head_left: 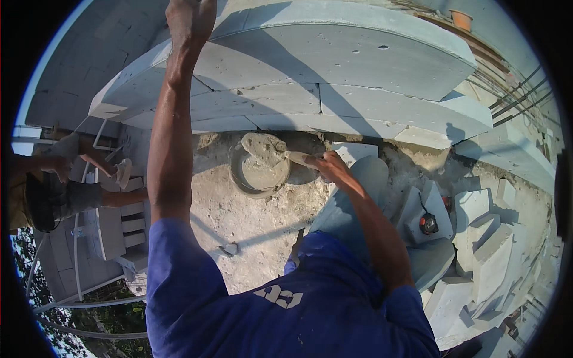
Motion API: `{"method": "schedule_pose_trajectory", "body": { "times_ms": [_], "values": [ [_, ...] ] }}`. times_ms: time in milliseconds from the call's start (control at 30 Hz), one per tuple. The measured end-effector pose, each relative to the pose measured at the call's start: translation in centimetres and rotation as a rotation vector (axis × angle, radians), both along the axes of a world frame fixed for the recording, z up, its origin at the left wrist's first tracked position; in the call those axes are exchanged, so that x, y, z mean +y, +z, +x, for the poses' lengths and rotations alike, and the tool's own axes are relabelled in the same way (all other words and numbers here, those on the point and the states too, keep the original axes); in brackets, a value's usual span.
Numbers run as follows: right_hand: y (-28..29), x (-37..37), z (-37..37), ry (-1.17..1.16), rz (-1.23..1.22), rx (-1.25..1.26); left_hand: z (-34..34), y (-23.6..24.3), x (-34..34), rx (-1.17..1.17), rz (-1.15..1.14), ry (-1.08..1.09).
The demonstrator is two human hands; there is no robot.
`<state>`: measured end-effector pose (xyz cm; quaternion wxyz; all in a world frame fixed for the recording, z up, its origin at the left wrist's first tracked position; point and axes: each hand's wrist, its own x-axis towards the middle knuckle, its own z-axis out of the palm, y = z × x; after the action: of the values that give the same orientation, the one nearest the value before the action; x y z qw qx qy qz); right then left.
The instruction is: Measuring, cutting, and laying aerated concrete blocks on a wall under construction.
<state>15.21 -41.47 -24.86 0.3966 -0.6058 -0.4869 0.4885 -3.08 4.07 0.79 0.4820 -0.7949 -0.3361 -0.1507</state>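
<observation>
My right hand [331, 169] is closed round the handle of a mortar-coated trowel [264, 147]. The trowel's blade lies over the far side of a round tub [238, 181], which holds wet grey mortar [258, 174]. My left arm reaches far forward, and my left hand [190, 22] is at the upper edge of the view, by the top of a wall of pale blocks [334, 56]. Its fingers are hidden or cut off there, so I cannot see whether it grips anything.
Several loose pale blocks [484, 244] lie on the right, near a black and red tape measure [428, 224]. Steel bars [518, 95] jut out beyond the wall's right end. Another person [65, 179] is at the left by stacked blocks [110, 230]. An orange pot [461, 19] stands far right.
</observation>
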Motion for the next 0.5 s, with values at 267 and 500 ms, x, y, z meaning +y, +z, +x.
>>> {"method": "schedule_pose_trajectory", "body": {
  "times_ms": [267,500],
  "values": [
    [6.1,-17.6,14.3,-0.396,-0.053,0.277,13.7,2.1,-17.5,-0.987,-0.778,-0.466],
    [18.4,-31.0,23.1,-0.915,-0.384,0.108,14.0,1.0,-16.8,-0.991,-0.832,-0.478]
  ]
}}
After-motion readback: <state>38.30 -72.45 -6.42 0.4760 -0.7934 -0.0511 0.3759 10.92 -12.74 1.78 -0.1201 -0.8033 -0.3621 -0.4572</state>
